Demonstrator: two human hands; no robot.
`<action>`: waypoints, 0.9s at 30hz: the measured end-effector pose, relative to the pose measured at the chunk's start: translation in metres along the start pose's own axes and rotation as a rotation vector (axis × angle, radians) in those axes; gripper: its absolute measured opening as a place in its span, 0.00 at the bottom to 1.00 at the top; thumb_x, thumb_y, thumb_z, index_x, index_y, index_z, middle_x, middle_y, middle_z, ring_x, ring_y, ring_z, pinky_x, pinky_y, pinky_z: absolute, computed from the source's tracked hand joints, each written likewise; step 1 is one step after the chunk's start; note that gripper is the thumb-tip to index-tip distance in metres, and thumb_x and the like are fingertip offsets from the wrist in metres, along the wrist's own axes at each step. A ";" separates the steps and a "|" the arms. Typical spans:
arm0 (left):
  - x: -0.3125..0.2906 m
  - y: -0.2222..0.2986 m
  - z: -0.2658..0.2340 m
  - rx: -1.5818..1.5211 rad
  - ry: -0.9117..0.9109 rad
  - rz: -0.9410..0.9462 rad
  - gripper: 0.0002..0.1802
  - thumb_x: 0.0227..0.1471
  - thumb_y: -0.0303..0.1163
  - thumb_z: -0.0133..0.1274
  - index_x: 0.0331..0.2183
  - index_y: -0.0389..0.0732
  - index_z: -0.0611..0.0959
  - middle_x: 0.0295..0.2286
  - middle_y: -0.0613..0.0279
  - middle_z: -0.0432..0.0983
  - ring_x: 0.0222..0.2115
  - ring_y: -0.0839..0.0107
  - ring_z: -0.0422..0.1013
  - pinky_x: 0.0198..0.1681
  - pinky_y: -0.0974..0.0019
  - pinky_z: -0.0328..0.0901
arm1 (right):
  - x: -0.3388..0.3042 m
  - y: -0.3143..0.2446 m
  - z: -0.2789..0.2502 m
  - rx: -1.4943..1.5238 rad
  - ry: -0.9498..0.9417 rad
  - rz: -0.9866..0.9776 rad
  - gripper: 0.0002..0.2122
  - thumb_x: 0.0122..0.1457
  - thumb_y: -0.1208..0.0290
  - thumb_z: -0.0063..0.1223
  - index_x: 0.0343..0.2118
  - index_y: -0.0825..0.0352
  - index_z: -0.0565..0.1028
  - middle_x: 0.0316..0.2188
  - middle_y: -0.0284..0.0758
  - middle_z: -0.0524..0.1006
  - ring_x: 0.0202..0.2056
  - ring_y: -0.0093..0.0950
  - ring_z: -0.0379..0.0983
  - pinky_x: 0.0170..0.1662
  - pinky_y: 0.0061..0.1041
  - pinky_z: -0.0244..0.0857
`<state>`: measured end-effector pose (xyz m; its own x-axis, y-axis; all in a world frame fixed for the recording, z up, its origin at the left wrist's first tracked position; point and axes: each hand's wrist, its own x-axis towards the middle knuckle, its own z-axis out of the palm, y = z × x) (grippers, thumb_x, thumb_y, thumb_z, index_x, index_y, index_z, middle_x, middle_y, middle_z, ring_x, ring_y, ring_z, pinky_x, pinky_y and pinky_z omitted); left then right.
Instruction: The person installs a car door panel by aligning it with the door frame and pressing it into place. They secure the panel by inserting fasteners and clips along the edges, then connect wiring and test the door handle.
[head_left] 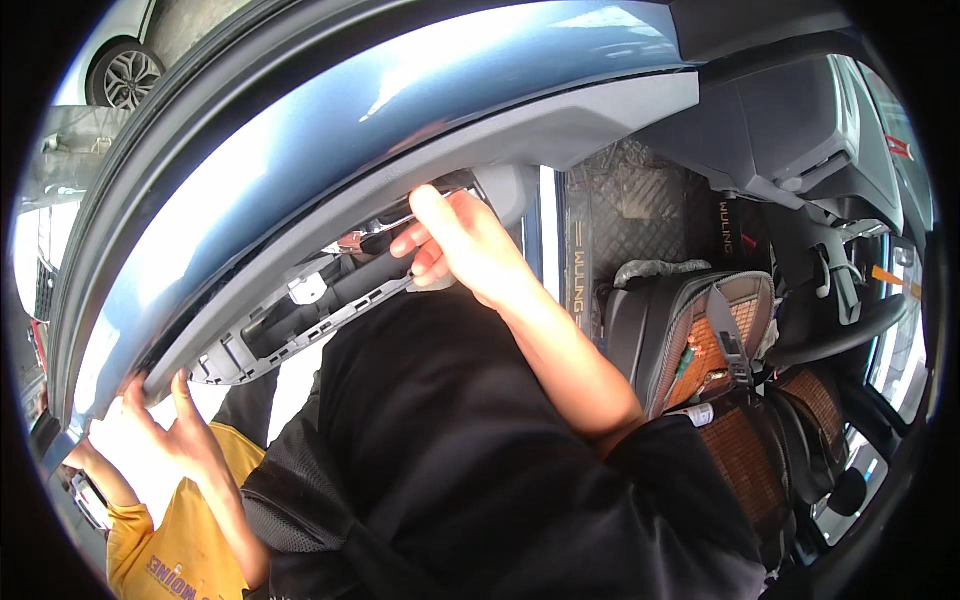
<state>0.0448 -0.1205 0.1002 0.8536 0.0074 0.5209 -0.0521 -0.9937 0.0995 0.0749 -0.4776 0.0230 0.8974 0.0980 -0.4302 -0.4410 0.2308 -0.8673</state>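
A grey door trim panel (580,115) runs along the inside of a blue car door (300,130). Its open armrest section (330,325), with slots along the near edge, shows dark cavities and wiring. At this opening is my right hand (460,240), thumb against the panel's upper edge and fingers curled inward. Whether a small part sits between those fingers is hidden. Lower left, my left hand (175,440) has thumb and fingers on either side of the panel's end.
A person in a yellow shirt (190,540) stands close at lower left, one hand (95,470) by the door edge. To the right are a car seat (690,340), a steering wheel (850,335) and a covered floor mat (640,195). Another car's wheel (125,75) shows at upper left.
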 end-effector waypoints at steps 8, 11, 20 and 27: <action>0.033 0.086 -0.010 -0.174 -0.272 0.503 0.28 0.44 0.18 0.59 0.50 0.34 0.74 0.45 0.47 0.72 0.46 0.53 0.69 0.50 0.56 0.63 | 0.001 -0.006 0.010 0.167 -0.002 0.020 0.29 0.61 0.48 0.43 0.38 0.81 0.70 0.26 0.43 0.76 0.18 0.24 0.71 0.23 0.25 0.72; 0.049 0.122 -0.009 -0.221 -0.253 0.579 0.24 0.43 0.15 0.58 0.46 0.30 0.76 0.39 0.47 0.74 0.37 0.55 0.73 0.42 0.60 0.68 | 0.003 -0.004 0.007 0.205 -0.047 0.046 0.28 0.61 0.50 0.43 0.40 0.80 0.70 0.27 0.44 0.75 0.18 0.24 0.71 0.23 0.25 0.73; 0.059 0.133 -0.017 -0.265 -0.320 0.483 0.17 0.43 0.13 0.54 0.40 0.28 0.78 0.34 0.48 0.73 0.32 0.55 0.72 0.38 0.62 0.67 | 0.006 0.002 0.013 0.441 -0.078 -0.022 0.18 0.60 0.63 0.52 0.43 0.73 0.64 0.30 0.43 0.75 0.21 0.24 0.72 0.28 0.30 0.77; 0.059 0.127 -0.010 -0.308 -0.245 0.483 0.17 0.36 0.13 0.54 0.35 0.25 0.79 0.29 0.49 0.73 0.27 0.56 0.70 0.29 0.62 0.67 | 0.004 0.010 0.013 0.640 -0.170 -0.101 0.13 0.59 0.67 0.54 0.39 0.74 0.72 0.30 0.42 0.76 0.27 0.29 0.75 0.34 0.34 0.77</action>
<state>0.0836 -0.2452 0.1524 0.7888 -0.4968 0.3618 -0.5776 -0.8005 0.1601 0.0744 -0.4623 0.0163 0.9468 0.1847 -0.2636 -0.3061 0.7703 -0.5594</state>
